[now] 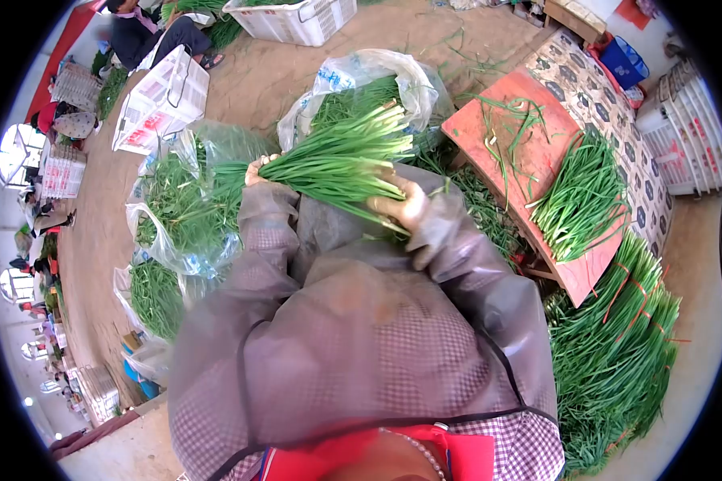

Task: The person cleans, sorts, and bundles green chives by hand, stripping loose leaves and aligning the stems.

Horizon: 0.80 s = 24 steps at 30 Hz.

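Note:
A bunch of long green stalks [329, 164] with pale ends lies across in front of my body. My left hand [258, 170] is closed round its narrow leafy end. At the pale-ended side, my right hand [401, 202] grips some of the stalks from below. Just beyond the bunch stands an open plastic bag [425, 88] with greens inside. To the right, a red board [477, 132] carries loose stalks and a pile of green stalks [582, 196].
More bagged greens [184, 200] lie at the left. Bundles tied with red bands [618, 345] are heaped at the lower right. White crates [164, 100] stand upper left, near a seated person [148, 36]. Stacked crates [686, 132] stand far right.

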Each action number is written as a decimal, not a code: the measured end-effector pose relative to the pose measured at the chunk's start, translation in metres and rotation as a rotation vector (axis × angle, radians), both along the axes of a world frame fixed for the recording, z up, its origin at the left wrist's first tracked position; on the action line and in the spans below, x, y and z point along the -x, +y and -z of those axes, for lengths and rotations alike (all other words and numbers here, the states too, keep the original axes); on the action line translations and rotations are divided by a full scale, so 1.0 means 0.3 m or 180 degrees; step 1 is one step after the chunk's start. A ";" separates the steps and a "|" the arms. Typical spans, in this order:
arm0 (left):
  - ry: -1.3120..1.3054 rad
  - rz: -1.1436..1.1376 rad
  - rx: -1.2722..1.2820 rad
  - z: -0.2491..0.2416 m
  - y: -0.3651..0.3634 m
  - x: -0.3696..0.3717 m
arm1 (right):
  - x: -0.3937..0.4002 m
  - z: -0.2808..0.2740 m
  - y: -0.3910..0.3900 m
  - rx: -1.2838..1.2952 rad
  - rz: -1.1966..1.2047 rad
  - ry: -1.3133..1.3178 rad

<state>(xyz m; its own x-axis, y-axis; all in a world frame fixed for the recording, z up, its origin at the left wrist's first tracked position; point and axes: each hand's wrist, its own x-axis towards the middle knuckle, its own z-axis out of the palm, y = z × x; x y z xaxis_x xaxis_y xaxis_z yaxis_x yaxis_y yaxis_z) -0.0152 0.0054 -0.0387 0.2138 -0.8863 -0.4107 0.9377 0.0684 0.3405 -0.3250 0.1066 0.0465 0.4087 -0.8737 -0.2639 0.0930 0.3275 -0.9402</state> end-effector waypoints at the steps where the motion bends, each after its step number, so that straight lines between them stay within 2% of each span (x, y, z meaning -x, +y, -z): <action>1: -0.0067 -0.0060 0.0133 -0.007 0.009 0.002 | -0.057 0.054 -0.009 -0.0259 0.0314 -0.0397; 3: -0.0094 -0.0093 0.0051 0.012 -0.010 -0.050 | -0.046 0.083 -0.002 -0.0155 0.0315 -0.0476; 5: 0.0012 0.0332 0.0585 0.115 -0.040 -0.145 | -0.006 0.064 0.000 0.0163 0.0220 0.0477; 6: -0.0237 -0.0069 0.0504 0.040 -0.005 -0.077 | 0.016 0.010 0.024 -0.0308 0.0614 -0.0476; 7: -0.0229 -0.0052 0.0491 0.065 -0.013 -0.108 | 0.081 0.048 -0.001 0.0002 0.0394 0.0170; 11: -0.0218 0.0405 0.1013 0.102 -0.031 -0.196 | 0.245 0.133 -0.033 -0.0110 0.0879 -0.0346; 12: -0.0654 0.0493 0.1176 0.116 -0.043 -0.214 | 0.218 0.076 -0.046 -0.0098 0.0921 -0.0018; 13: -0.1091 0.0579 0.1342 0.077 -0.039 -0.190 | 0.166 0.095 -0.054 0.0407 0.1067 -0.0097; 14: -0.1491 -0.0317 0.0887 0.066 -0.030 -0.122 | 0.118 0.108 -0.068 0.0621 0.0950 0.0073; 15: -0.1498 -0.0308 0.0886 0.023 -0.022 -0.071 | 0.071 0.118 -0.082 0.0835 0.0834 0.0238; 17: -0.1185 -0.0279 0.1331 -0.030 -0.011 -0.025 | -0.020 0.139 -0.098 -0.0336 0.0312 0.0027; 18: -0.0532 0.0667 0.2394 0.013 -0.049 -0.089 | -0.022 0.158 -0.102 -0.0408 0.0389 -0.0448; 20: -0.0664 0.0479 0.2150 -0.023 -0.049 -0.111 | -0.026 0.194 -0.107 -0.0592 0.0497 -0.1418; 21: -0.0773 0.0314 0.1898 -0.046 -0.044 -0.123 | 0.063 0.157 -0.089 0.0152 -0.0100 -0.0644; 22: -0.0643 0.0191 0.1407 -0.069 -0.044 -0.149 | 0.116 0.197 -0.130 0.0963 -0.0203 -0.0479; 23: -0.0647 0.0177 0.1415 -0.082 -0.043 -0.154 | 0.164 0.230 -0.129 0.0372 0.0133 -0.0766; 24: -0.0421 0.0274 0.1711 -0.095 -0.042 -0.160 | 0.215 0.179 -0.114 0.0207 0.0238 -0.0604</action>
<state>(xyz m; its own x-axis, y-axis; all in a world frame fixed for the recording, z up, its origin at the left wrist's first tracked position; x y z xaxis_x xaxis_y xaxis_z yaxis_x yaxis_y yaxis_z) 0.0329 -0.0073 -0.0103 0.1504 -0.9802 0.1292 0.8993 0.1899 0.3939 -0.3894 0.0725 -0.0071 0.3791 -0.9161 -0.1306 0.2920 0.2524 -0.9225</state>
